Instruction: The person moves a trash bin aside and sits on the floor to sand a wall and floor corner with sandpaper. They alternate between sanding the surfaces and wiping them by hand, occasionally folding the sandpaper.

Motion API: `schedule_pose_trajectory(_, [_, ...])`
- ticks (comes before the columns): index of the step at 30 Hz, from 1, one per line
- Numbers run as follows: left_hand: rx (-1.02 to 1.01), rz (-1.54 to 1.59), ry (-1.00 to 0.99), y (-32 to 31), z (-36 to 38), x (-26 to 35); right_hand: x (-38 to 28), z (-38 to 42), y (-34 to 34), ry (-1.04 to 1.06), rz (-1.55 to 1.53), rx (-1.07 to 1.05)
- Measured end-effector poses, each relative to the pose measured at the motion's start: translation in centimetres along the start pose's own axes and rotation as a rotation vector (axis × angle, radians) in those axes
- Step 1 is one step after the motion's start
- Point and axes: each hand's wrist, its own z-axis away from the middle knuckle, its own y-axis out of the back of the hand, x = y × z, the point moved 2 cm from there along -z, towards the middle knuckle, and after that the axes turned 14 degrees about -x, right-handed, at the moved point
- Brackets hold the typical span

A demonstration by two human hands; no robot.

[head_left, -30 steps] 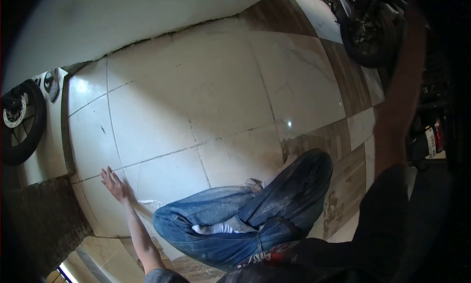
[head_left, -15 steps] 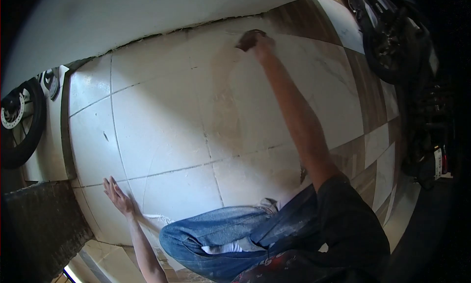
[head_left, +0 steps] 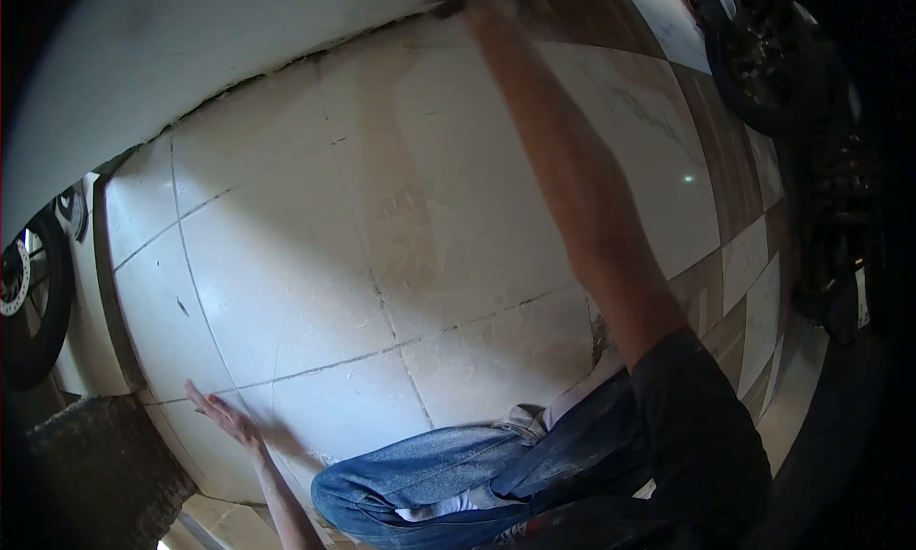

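White tiles (head_left: pixel 286 264) with dark joints and a brownish smear cover the floor. At the top, my right hand (head_left: pixel 489 4) is closed on a dark cloth or pad (head_left: pixel 450 4), blurred, close to where the floor meets the pale wall (head_left: pixel 239 35). Its arm stretches across the tiles. My left hand (head_left: pixel 226 418) is at the lower left, fingers apart, holding nothing, over or on the tiles near a joint; whether it touches them is unclear.
A motorcycle (head_left: pixel 763 83) stands at the right on brown and white tiles. A wheel (head_left: pixel 43 292) shows at the left edge, above a dark block (head_left: pixel 105 464). My bent legs in jeans (head_left: pixel 420 474) are at the bottom.
My right hand has moved up and slightly left with the dark item, toward the wall. My left hand has turned a little and sits lower in view. The whole view has shifted somewhat.
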Motion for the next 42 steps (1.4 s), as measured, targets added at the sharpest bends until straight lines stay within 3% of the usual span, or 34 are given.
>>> schedule_pose_trajectory(2, [0.095,0.280,-0.025,2.0,-1.1,8.2,0.4,0.8,-2.4,-0.038,-0.140,-0.032])
schedule_pose_trajectory(4, [-0.023,0.667,-0.121,3.4,-1.2,15.6,0.0,0.3,-2.4,-0.063,-0.195,-0.081])
schedule_pose_trajectory(6, [-0.065,0.720,-0.354,2.1,-0.7,21.0,-1.2,0.4,-1.7,-0.081,-0.201,-0.122])
schedule_pose_trajectory(7, [-0.106,0.849,-0.330,0.9,-0.1,24.3,-1.5,0.5,-1.1,-0.086,-0.196,-0.136])
schedule_pose_trajectory(8, [-0.112,0.702,-0.429,-0.7,0.2,25.9,-1.5,0.5,-0.8,-0.088,-0.198,-0.143])
schedule_pose_trajectory(9, [-0.094,0.818,-0.488,-3.1,0.9,26.6,-1.3,0.6,-0.8,-0.090,-0.192,-0.159])
schedule_pose_trajectory(13, [-0.326,0.895,-0.605,-6.7,4.5,27.5,-2.1,1.5,1.9,-0.093,-0.046,-0.273])
schedule_pose_trajectory(16, [-0.382,0.928,-0.616,-7.6,4.6,28.0,-3.1,1.3,2.2,-0.092,0.016,-0.267])
schedule_pose_trajectory(20, [-0.402,0.941,-0.582,-8.6,4.6,28.1,-0.5,1.6,-0.2,-0.120,-0.180,-0.208])
schedule_pose_trajectory(25, [-0.449,0.960,-0.608,-8.1,5.0,28.5,-2.9,1.5,2.5,-0.111,-0.019,-0.290])
schedule_pose_trajectory(29, [-0.474,0.961,-0.576,-8.5,5.4,28.9,-0.8,1.8,0.1,-0.129,-0.228,-0.218])
schedule_pose_trajectory(34, [-0.476,0.963,-0.577,-8.5,5.7,28.8,-3.4,1.2,2.8,-0.115,-0.104,-0.274])
schedule_pose_trajectory(38, [-0.529,0.965,-0.519,-8.6,5.7,29.4,-0.3,1.5,-0.9,-0.132,-0.322,-0.160])
schedule_pose_trajectory(41, [-0.504,0.966,-0.513,-8.6,5.6,29.0,-1.5,1.1,1.2,-0.096,-0.394,-0.173])
schedule_pose_trajectory(42, [-0.493,0.970,-0.519,-8.4,5.5,29.1,-2.0,1.1,2.0,-0.110,-0.248,-0.231])
